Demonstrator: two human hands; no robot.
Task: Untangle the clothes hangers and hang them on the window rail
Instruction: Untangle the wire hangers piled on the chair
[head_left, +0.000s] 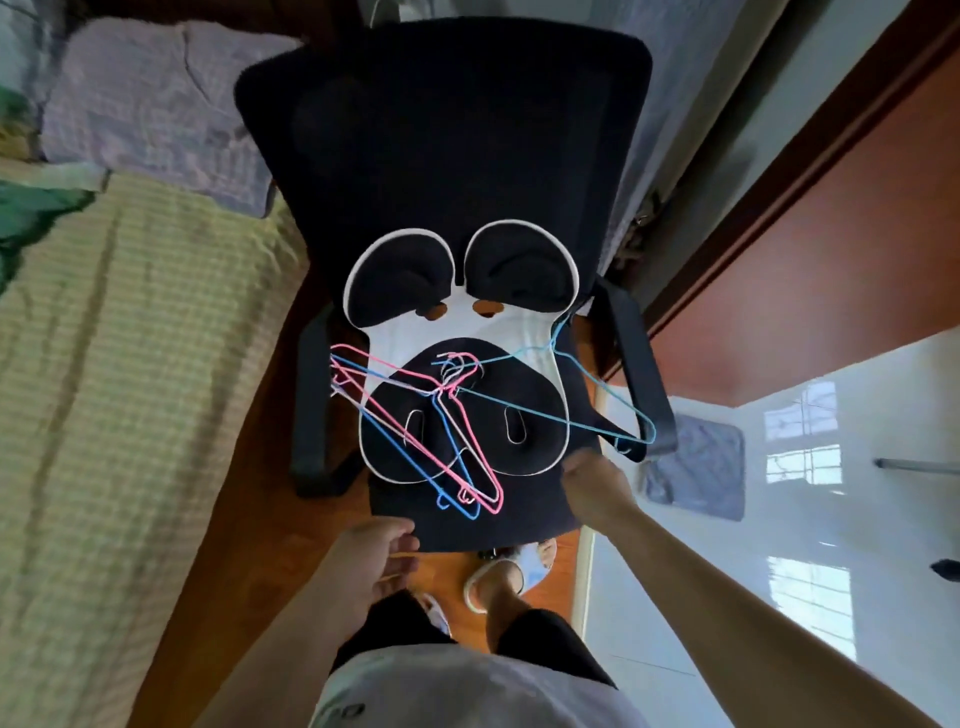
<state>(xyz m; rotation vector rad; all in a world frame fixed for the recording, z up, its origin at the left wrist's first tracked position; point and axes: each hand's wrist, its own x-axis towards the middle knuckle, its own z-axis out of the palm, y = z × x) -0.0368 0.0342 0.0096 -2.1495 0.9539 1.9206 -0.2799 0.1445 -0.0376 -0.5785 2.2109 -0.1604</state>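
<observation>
hangers (441, 415): tangled pile on chair (447, 156) seat, hooks knotted at middle | left hand (371, 558) loose-fingered, empty, near edge | right hand (592, 491) at seat's right edge, grip unclear | risk: yanking one likely drags the rest floorward

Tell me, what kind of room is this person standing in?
Most likely a bedroom at home. A bed with a striped sheet and a pillow lies along one side, a black office chair holding tangled wire clothes hangers stands beside it, and a doorway opens onto a glossy tiled floor.
</observation>
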